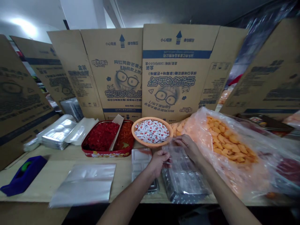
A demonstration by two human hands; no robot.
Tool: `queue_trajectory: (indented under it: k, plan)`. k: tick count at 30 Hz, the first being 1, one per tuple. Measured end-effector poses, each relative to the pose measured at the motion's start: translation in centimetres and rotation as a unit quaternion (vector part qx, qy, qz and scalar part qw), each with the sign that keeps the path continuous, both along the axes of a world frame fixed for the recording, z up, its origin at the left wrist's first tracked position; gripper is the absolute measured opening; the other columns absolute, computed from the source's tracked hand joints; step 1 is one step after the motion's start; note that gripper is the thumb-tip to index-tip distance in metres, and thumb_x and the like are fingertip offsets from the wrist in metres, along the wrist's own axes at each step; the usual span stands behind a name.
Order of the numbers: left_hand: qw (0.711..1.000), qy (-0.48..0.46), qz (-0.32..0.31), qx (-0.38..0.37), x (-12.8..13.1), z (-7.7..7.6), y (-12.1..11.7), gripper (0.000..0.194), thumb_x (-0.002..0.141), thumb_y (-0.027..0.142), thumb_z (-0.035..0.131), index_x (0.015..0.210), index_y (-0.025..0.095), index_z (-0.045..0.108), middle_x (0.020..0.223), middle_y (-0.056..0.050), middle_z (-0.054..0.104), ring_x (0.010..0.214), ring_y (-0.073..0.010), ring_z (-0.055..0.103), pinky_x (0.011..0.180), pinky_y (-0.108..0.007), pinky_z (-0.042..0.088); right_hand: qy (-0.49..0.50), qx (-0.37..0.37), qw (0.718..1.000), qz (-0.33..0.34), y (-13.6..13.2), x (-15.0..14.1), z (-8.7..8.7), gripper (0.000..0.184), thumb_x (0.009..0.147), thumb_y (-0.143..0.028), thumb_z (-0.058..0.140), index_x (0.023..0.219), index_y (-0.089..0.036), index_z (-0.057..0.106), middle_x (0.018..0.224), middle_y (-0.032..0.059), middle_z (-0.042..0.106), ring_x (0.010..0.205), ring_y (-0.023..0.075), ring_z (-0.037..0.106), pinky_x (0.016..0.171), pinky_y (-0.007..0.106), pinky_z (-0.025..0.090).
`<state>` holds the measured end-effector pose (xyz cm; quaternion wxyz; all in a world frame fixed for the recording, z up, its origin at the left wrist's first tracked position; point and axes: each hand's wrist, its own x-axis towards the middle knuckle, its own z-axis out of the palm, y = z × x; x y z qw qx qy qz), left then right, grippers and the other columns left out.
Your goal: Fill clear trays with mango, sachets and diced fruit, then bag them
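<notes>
My left hand (pixel 160 161) is closed in a pinch at the left edge of a clear plastic tray (pixel 177 154). At the tray's far right edge is my right hand (pixel 188 146), its fingers bent onto the plastic. The tray is tilted above a stack of clear compartment trays (pixel 185 186) near the front of the table. Left of that stack, partly behind my left forearm, lies another compartment tray (pixel 140 159). Just beyond my hands stands an orange basket (pixel 134 136) of small white sachets with red marks (pixel 152 131).
A red tin (pixel 105 153) holds red and orange pieces and a divider. Further left are wrapped tray stacks (pixel 57 132), plastic bags (pixel 86 182) and a blue tape dispenser (pixel 25 175). A big clear bag (pixel 203 125) of orange pieces sits right; cardboard boxes (pixel 112 87) wall the back.
</notes>
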<state>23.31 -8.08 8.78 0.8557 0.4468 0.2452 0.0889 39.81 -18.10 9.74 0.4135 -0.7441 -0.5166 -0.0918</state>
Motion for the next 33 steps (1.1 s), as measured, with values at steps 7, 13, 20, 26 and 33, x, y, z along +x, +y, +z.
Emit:
queue_trajectory:
  k: [7, 13, 20, 26, 33]
  plan:
    - [0.998, 0.052, 0.03, 0.03, 0.1, -1.1, 0.0, 0.026, 0.065, 0.031, 0.069, 0.066, 0.017, 0.046, 0.062, 0.003, 0.05, 0.054, -0.0107, 0.05, 0.057, -0.027, 0.044, -0.002, 0.004, 1.0, -0.003, 0.0, 0.4, -0.1, 0.032, 0.086, -0.044, 0.044, 0.086, -0.021, 0.066, 0.08, 0.0063, 0.063, 0.08, 0.0217, 0.056, 0.072, 0.034, 0.045]
    - [0.984, 0.115, 0.032, 0.132, -0.4, -2.4, 0.3, 0.017, 0.071, 0.027, 0.061, 0.064, 0.017, 0.049, 0.054, 0.002, 0.048, 0.056, -0.0135, 0.051, 0.058, -0.028, 0.043, 0.038, 0.024, 0.999, -0.024, -0.5, 0.2, -0.2, 0.029, 0.088, -0.044, 0.044, 0.09, -0.021, 0.063, 0.087, 0.0057, 0.062, 0.084, 0.0204, 0.056, 0.076, 0.033, 0.045]
    - [0.839, -0.091, 0.061, 0.534, -1.9, -0.8, -0.1, 0.039, 0.077, 0.016, 0.051, 0.116, 0.022, 0.054, 0.135, -0.009, 0.044, 0.129, -0.022, 0.032, 0.109, -0.04, 0.02, 0.065, -0.002, 0.998, 0.01, -0.6, -0.4, -0.1, 0.026, 0.088, -0.04, 0.045, 0.089, -0.02, 0.063, 0.087, 0.0056, 0.062, 0.086, 0.02, 0.057, 0.078, 0.033, 0.045]
    - [0.685, -0.09, -0.015, 0.723, -1.5, -2.7, 1.2, 0.044, 0.077, 0.004, 0.043, 0.114, 0.022, 0.058, 0.139, -0.009, 0.043, 0.137, -0.0245, 0.019, 0.111, -0.048, 0.012, 0.067, 0.007, 0.997, 0.022, -0.9, -0.7, 0.5, 0.026, 0.087, -0.04, 0.047, 0.089, -0.021, 0.064, 0.087, 0.0061, 0.062, 0.086, 0.0198, 0.057, 0.08, 0.033, 0.044]
    - [0.516, -0.022, -0.123, 0.847, -1.0, -4.2, 3.0, 0.04, 0.088, 0.014, 0.035, 0.125, 0.022, 0.05, 0.142, -0.008, 0.04, 0.137, -0.0231, 0.022, 0.109, -0.05, 0.021, 0.174, 0.13, 0.975, -0.036, -2.0, -0.6, 2.4, 0.027, 0.076, -0.047, 0.058, 0.084, -0.021, 0.062, 0.085, 0.0034, 0.062, 0.083, 0.0182, 0.056, 0.081, 0.033, 0.044]
